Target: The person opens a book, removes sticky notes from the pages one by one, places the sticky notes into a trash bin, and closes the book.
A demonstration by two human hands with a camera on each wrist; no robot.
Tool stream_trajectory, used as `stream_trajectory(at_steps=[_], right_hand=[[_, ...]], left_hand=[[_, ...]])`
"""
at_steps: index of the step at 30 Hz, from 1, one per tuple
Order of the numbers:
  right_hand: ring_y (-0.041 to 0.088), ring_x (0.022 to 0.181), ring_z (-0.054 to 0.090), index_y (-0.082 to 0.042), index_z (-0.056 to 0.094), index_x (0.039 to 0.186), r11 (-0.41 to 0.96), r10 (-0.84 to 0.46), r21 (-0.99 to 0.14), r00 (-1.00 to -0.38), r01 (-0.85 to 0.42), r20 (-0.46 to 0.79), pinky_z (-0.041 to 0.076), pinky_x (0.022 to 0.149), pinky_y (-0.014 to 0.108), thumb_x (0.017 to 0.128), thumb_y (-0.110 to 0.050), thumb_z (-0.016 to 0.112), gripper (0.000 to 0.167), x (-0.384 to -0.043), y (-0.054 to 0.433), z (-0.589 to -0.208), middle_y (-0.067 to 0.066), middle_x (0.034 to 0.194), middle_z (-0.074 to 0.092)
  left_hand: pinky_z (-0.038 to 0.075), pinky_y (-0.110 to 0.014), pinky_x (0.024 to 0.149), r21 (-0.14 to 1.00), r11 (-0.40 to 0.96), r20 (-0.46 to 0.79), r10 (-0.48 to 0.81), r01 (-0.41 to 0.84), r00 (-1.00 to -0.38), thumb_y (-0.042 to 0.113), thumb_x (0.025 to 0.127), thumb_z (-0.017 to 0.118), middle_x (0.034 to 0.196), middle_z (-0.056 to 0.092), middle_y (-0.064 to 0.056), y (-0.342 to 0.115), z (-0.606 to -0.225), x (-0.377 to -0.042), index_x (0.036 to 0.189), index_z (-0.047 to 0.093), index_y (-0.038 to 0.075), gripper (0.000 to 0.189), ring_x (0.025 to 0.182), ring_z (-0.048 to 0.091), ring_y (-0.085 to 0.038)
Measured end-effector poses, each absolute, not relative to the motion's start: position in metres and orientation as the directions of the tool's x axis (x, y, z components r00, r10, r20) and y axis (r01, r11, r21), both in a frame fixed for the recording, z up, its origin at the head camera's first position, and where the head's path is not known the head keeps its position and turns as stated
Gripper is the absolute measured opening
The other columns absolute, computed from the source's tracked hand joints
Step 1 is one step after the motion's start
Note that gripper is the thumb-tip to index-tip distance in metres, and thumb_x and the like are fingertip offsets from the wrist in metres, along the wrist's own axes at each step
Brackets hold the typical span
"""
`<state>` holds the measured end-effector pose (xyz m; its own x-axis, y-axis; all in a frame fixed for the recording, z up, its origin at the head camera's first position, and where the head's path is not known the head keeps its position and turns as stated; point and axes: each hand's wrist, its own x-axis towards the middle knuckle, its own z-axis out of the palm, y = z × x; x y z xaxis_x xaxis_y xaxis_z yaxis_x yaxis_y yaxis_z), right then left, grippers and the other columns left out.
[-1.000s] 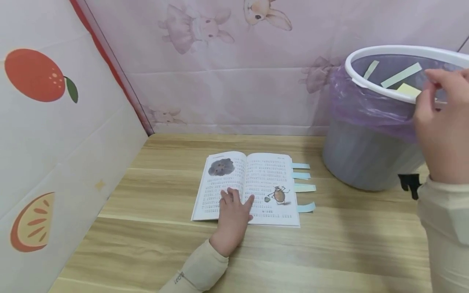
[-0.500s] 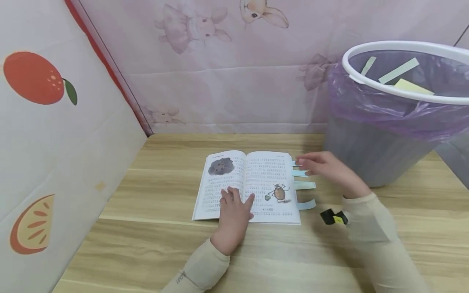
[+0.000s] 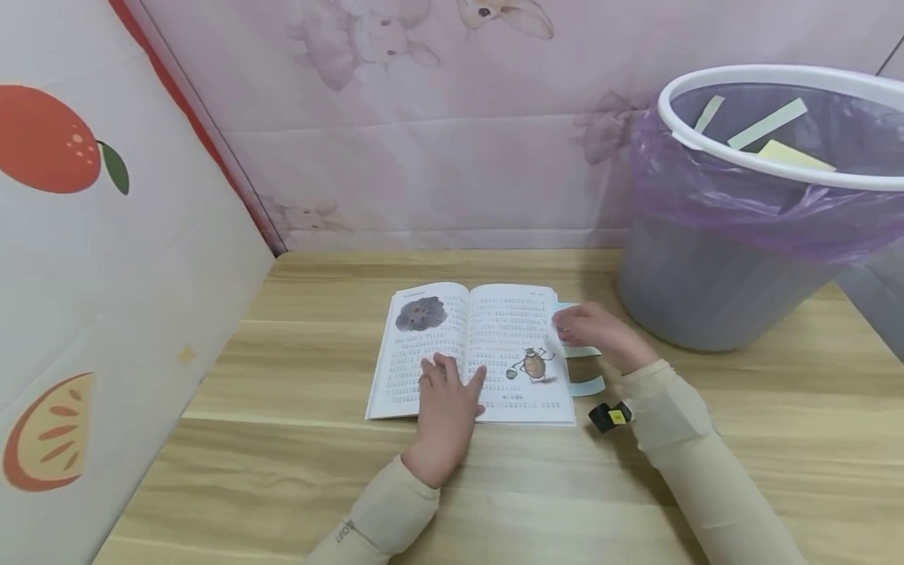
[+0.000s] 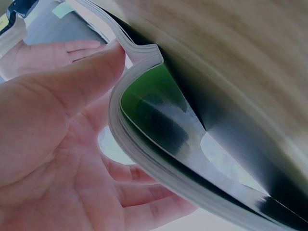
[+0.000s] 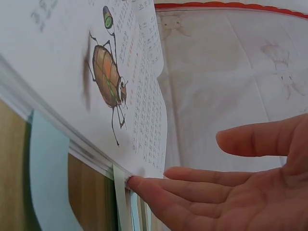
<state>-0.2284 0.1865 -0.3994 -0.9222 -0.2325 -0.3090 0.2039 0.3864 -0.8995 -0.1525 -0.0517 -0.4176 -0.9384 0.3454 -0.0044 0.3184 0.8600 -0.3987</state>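
An open book (image 3: 504,318) lies on the wooden table, a beetle drawing on its right page. My left hand (image 3: 448,416) rests on the pages near the gutter, fingers spread. In the left wrist view its thumb and fingers lie on the curved pages. Pale sticky tabs stick out from the book's right edge; a blue tab (image 3: 588,386) is nearest me. At that edge is my right hand (image 3: 600,333), over the upper tabs and partly hiding them. In the right wrist view its fingers are extended, one fingertip touching the page edge beside a pale green tab (image 5: 121,195), thumb apart.
A grey waste bin (image 3: 695,290) with a purple liner and white rim stands at the right, paper strips (image 3: 768,124) and a yellow piece (image 3: 794,157) inside. A black device (image 3: 609,417) is on the right wrist. Printed curtains (image 3: 452,180) hang behind and at the left.
My right hand has come from the bin's rim down and left to the book's right edge. The left hand stays on the pages. The view has shifted slightly.
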Motion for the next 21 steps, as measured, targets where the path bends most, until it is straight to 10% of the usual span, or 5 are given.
stream_trajectory(at_steps=[21], right_hand=[[0.045,0.126,0.040,0.011,0.026,0.144,0.356,-0.183,-0.883,-0.904,0.306,-0.387,0.046,0.097,0.050,0.102,-0.016,0.040,0.051,-0.2260,0.1762,-0.3914,0.030,0.145,0.032]], left_hand=[[0.048,-0.042,0.092,-0.331,0.885,-0.003,0.347,0.329,-0.938,0.051,0.087,0.058,0.126,0.048,-0.032,-0.0539,-0.4180,-0.1534,0.139,0.052,0.032,0.055,0.116,0.052,-0.047]])
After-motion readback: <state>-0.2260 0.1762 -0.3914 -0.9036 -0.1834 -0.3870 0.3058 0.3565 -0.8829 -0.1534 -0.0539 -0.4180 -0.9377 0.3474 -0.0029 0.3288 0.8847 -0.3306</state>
